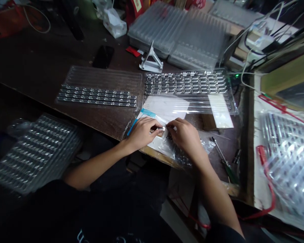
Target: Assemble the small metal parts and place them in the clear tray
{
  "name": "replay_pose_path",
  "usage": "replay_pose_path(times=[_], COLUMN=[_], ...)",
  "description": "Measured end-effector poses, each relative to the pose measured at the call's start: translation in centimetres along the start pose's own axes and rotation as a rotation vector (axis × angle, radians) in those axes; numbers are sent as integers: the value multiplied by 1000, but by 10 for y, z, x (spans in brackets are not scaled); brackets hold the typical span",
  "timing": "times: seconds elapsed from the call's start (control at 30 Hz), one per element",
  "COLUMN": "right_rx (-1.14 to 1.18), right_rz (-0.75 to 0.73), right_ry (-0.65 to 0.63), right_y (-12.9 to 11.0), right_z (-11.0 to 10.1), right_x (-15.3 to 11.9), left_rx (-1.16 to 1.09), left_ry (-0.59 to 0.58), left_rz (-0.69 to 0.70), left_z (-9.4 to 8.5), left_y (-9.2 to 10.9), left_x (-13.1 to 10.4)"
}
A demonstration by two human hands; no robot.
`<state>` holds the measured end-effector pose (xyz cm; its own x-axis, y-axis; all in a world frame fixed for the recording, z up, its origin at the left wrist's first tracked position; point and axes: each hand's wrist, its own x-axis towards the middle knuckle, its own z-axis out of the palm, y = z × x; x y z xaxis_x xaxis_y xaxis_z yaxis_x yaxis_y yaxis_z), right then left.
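Between the thumb and fingers of my left hand [144,133] is a small shiny metal part [162,128], its end sticking out to the right. My right hand [184,135] is closed in a pinch just right of that part; what its fingertips hold, if anything, is too small to make out. Both hands are over a white sheet [158,143] with blue tape [148,112] at its left. Behind them, a clear ribbed tray [190,108] holds rows of small metal parts [184,82]. Another tray [103,79], to the left, holds similar parts in its front rows.
A screwdriver [224,160] lies right of my right hand, beside a clear plastic bag [183,157]. Behind the trays are a grey stand [151,60], a dark phone [103,56] and stacked clear trays [157,25]. More filled trays [35,152] are stacked at lower left.
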<state>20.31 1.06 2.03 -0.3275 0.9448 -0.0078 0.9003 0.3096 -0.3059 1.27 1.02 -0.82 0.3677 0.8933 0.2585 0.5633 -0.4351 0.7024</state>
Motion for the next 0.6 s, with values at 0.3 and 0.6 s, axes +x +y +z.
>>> replay_pose_path(times=[0.3, 0.6], right_rx=[-6, 249], right_rz=[-2, 42], right_ry=[25, 97], right_y=[-7, 3], right_z=[2, -2], right_x=[-1, -1], left_rx=[-25, -7], left_ry=[-8, -17], left_rz=[6, 7], left_z=[2, 1], left_y=[-2, -1], left_x=[0, 0])
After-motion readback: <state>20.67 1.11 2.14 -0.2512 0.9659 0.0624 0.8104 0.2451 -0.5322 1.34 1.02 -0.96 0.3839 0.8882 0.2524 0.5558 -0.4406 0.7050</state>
